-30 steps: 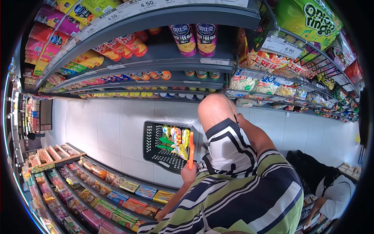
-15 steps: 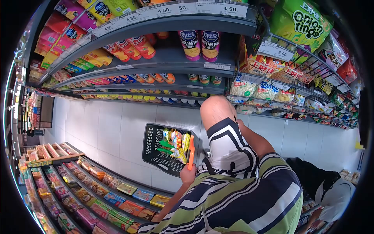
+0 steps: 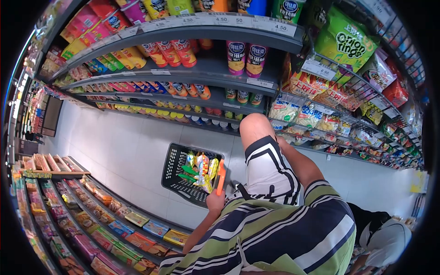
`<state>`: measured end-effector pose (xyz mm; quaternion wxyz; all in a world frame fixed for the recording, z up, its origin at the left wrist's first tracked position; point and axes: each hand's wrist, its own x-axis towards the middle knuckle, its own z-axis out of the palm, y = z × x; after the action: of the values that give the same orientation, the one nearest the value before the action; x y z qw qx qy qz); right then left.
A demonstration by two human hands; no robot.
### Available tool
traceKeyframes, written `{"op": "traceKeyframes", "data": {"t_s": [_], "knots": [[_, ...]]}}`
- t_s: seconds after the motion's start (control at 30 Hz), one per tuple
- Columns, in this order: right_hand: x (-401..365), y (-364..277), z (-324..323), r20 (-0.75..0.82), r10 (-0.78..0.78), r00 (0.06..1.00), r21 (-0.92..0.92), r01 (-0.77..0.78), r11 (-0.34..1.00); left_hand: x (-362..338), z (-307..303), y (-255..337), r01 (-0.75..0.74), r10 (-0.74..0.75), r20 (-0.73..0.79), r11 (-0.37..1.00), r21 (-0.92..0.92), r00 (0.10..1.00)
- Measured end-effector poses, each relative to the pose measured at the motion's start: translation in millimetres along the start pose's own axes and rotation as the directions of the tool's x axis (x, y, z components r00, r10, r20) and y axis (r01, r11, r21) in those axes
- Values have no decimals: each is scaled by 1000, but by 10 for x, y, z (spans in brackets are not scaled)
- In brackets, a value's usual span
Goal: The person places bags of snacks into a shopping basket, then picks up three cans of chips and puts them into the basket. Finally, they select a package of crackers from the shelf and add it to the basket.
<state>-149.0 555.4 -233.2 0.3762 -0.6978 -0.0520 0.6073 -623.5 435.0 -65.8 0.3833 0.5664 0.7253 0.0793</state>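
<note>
My left hand (image 3: 215,200) is closed around the orange handle (image 3: 221,176) of a dark shopping basket (image 3: 170,167). The basket has perforated walls. Inside it lie several bright snack packets (image 3: 201,167), mostly yellow, green and orange. My right arm reaches down past my bent knee, near the lower snack shelves. Only a sliver of my right hand (image 3: 283,143) shows beside the knee, with the fingers hidden behind it.
Ahead, tall shelves hold canned chips (image 3: 236,57) and snack bags, with onion rings (image 3: 348,43) in a wire rack at right. A low shelf of boxed snacks (image 3: 121,228) curves along the lower left. Another person (image 3: 387,240) is behind at the lower right. Pale tiles (image 3: 123,151) cover the aisle floor.
The view has shifted and tilted slightly, so the shelves appear somewhat lower. My left hand keeps its grip on the basket handle. My right arm stays down by the knee.
</note>
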Motion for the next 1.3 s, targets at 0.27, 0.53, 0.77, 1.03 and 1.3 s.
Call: {"op": "traceKeyframes", "data": {"t_s": [0.27,0.53,0.77,1.03,1.3], "knots": [[-2189,-1879,681,-4,-92,996,-241,89,966,-38,-14,48,-40,44,-103,998,40,994],[-2535,-2236,1382,258,-623,738,-576,635,514,43,-79,56,-44,29,-158,995,-93,987],[-2719,-2093,1319,50,-695,717,-848,398,349,124,-27,65,-22,-7,-233,993,-119,973],[-1559,-2061,526,-23,-279,960,34,279,960,170,-3,40,-76,36,-282,988,-133,959],[-2463,-2219,719,-108,-336,936,-272,297,915,222,32,62,-40,3,-282,991,-126,960]]}}
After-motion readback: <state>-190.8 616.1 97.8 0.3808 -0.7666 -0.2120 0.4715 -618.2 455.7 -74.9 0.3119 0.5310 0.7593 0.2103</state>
